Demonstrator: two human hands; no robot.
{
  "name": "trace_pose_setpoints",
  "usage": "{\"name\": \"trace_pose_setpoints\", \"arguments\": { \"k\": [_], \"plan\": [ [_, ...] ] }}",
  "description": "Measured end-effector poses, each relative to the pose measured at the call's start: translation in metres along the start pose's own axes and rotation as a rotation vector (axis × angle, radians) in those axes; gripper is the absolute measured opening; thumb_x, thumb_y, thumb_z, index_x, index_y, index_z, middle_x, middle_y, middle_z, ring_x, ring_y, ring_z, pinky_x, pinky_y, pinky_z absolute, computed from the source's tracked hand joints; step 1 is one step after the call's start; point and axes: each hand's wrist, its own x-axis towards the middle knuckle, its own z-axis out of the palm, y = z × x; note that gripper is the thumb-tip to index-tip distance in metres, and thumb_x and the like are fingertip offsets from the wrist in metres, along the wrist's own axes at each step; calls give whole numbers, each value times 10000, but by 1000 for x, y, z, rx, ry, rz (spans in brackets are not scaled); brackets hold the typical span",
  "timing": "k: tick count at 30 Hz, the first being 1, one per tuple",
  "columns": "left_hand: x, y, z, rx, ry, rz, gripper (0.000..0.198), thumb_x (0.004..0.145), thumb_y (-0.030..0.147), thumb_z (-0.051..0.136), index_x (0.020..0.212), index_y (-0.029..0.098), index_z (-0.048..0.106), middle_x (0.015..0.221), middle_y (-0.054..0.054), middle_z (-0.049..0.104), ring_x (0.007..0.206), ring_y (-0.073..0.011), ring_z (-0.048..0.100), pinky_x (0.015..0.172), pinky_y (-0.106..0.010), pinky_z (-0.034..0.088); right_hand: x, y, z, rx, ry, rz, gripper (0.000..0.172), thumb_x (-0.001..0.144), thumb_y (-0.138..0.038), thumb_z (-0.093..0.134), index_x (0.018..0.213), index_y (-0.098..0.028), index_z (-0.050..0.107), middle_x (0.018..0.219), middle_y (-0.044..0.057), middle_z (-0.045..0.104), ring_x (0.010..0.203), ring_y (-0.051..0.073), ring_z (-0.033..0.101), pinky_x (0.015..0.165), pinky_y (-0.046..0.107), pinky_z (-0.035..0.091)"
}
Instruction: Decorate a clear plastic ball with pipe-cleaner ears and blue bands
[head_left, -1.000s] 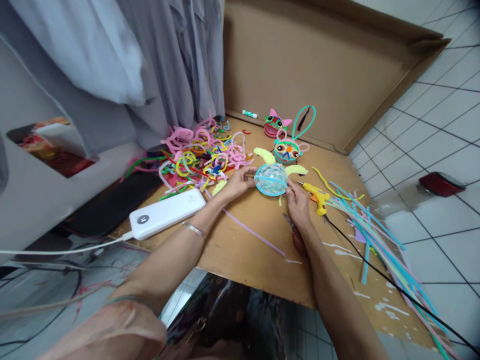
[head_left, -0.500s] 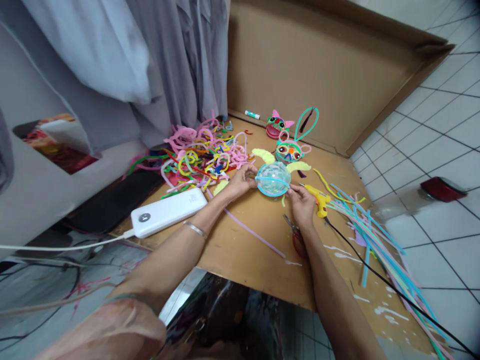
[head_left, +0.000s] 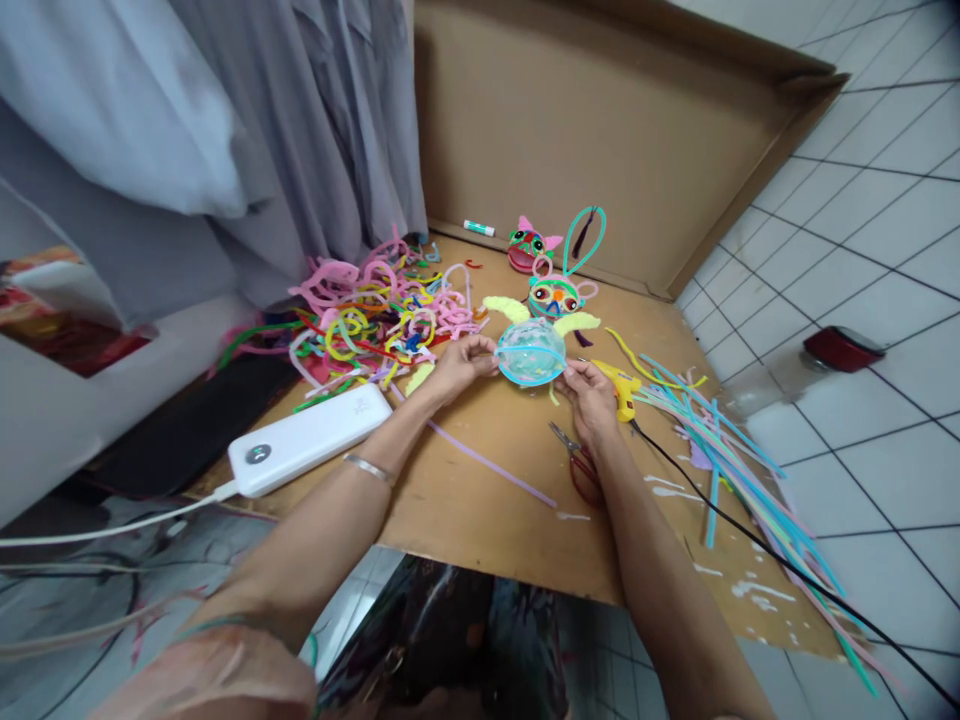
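Note:
Between my two hands is a rounded pipe-cleaner craft point(head_left: 531, 358), pale green and clear-looking, with a light blue band around it and two fuzzy yellow ear-like pieces point(head_left: 576, 323) on top. My left hand point(head_left: 466, 364) pinches its left side with closed fingers. At the right edge, the thumb and fingers of my right hand point(head_left: 592, 398) close on the blue band. Just beyond stand a finished-looking animal-face craft point(head_left: 555, 298) with a blue loop and a red and pink one point(head_left: 529, 246). Red-handled scissors point(head_left: 583, 474) lie beside my right wrist.
A yellow glue gun point(head_left: 624, 390) with a black cord lies right of my right hand, near a bundle of pipe cleaners point(head_left: 739, 470). At left are a tangled pipe-cleaner heap point(head_left: 375, 310) and a white power bank point(head_left: 307, 440). A cardboard wall point(head_left: 570, 140) rises behind.
The whole view has shifted, so everything sits a little further left. Both hands keep their hold on the round craft, with little other visible change.

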Motion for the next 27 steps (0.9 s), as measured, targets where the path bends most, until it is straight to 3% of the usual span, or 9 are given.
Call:
{"name": "trace_pose_setpoints", "arguments": {
  "k": [6, 16, 27],
  "plan": [
    [1, -1, -2, -1, 17, 20, 363, 591, 339, 860, 766, 146, 607, 642, 36, 630, 589, -86, 588, 635, -224, 479, -2, -3, 1, -13, -21, 7, 361, 545, -456, 856, 761, -215, 697, 758, 2, 715, 681, 137, 625, 696, 302, 526],
    [1, -1, -4, 15, 28, 18, 319, 606, 300, 814, 758, 166, 567, 631, 43, 622, 584, -88, 587, 637, -223, 493, -9, -13, 6, -300, -58, -265, 238, 728, -452, 687, 767, -217, 678, 725, 10, 706, 695, 170, 627, 690, 300, 523],
    [2, -4, -6, 25, 41, 23, 362, 569, 293, 824, 773, 169, 552, 665, 40, 635, 609, -92, 596, 664, -229, 501, -8, -12, 8, -190, -54, -208, 238, 662, -414, 741, 737, -197, 678, 692, 1, 695, 647, 151, 625, 672, 296, 523]
  ]
}}
